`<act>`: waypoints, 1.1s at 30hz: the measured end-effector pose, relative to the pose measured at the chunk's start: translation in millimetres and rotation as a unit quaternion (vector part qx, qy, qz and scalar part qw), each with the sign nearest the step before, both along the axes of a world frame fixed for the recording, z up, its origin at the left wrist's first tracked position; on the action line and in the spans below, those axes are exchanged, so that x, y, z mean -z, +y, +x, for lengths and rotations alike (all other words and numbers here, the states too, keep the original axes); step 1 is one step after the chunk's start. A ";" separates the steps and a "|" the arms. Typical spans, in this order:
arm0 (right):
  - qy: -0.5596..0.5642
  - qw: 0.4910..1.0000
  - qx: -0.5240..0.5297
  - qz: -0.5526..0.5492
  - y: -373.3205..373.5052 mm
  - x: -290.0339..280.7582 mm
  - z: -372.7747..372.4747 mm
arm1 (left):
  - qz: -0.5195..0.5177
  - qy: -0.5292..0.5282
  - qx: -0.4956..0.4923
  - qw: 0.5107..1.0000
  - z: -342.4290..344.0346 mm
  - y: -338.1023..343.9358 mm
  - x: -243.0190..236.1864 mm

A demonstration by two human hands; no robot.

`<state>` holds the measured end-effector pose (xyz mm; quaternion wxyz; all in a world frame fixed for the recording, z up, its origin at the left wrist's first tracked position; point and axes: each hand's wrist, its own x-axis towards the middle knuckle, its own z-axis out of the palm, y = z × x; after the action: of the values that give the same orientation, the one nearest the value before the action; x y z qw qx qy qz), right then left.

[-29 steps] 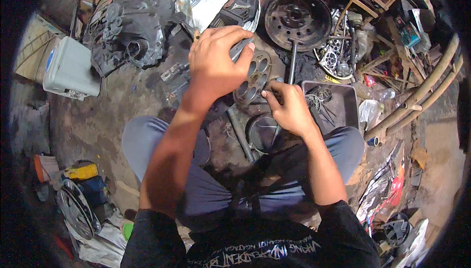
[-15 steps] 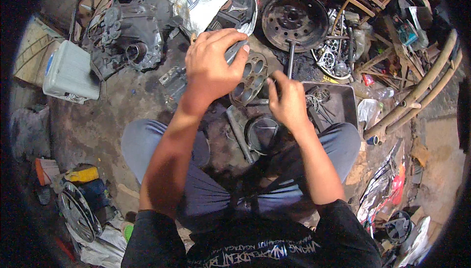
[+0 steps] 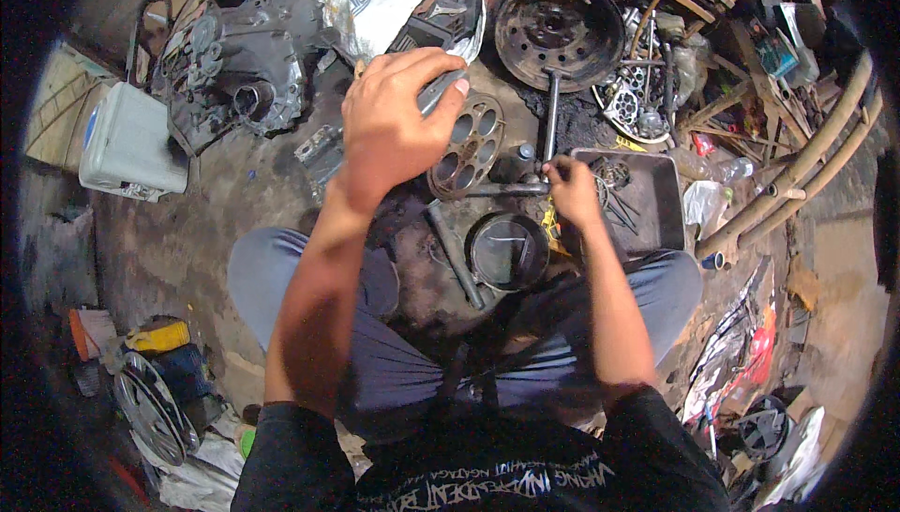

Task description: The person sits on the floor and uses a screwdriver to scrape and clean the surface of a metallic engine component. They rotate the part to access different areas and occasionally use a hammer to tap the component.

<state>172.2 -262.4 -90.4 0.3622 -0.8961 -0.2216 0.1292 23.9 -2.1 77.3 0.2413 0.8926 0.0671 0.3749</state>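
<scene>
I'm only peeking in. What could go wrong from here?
Perhaps three things. The round brownish-grey metal plate with large holes looks tilted beside the left hand, so it might tip if bumped. The right hand is close to the lower end of a long silver metal rod, so it could get knocked if that shifts. The grey rectangular metal tray sits beside the right forearm, so a careless sweep might jog it.

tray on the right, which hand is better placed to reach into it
Probably the right hand: it is beside the tray, while the left hand is farther away, holding a grey part.
</scene>
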 end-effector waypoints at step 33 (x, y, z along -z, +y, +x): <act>0.020 0.977 0.176 0.116 60.4 185.0 12.0 | -0.222 0.187 0.105 0.951 46.8 53.8 -7.0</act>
<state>184.2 -202.0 -275.3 0.4847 -0.8705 -0.0661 0.0548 70.7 51.6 84.3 0.4543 0.8727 0.0979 0.1496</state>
